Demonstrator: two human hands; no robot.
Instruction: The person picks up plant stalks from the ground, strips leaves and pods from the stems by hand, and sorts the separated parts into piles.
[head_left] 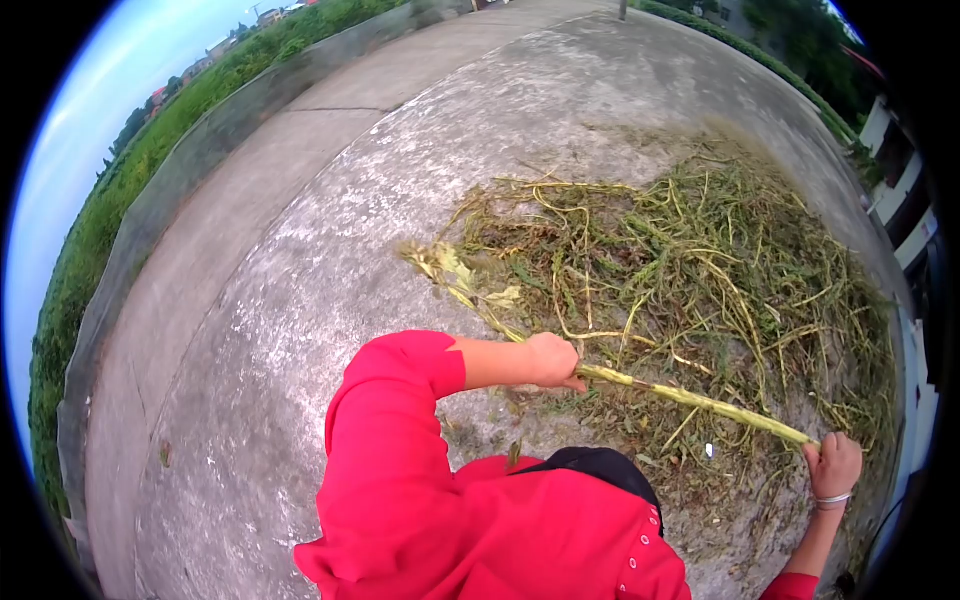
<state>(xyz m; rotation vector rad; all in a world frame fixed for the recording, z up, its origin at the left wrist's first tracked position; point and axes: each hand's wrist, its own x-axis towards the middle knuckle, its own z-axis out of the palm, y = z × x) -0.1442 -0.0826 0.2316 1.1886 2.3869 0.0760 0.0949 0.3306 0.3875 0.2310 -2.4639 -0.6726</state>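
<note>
A long yellow-green plant stalk (690, 397) stretches slantwise in front of me, with wilted pale leaves (450, 270) at its far left end. My left hand (552, 361) is closed around its middle part. At the lower right end, my right hand (836, 466), with a bracelet on the wrist, grips the same stalk. Behind and below it spreads a wide heap of cut plant stalks (720, 270), green and yellowish, lying tangled on the ground. The palm side of both hands is hidden.
Grey concrete ground (290, 300) extends left and ahead. A low wall or netting (180, 210) borders green vegetation (90, 260) on the left. Buildings (905, 190) stand at the right edge. Loose leaf bits and a small white scrap (709, 450) lie near my right hand.
</note>
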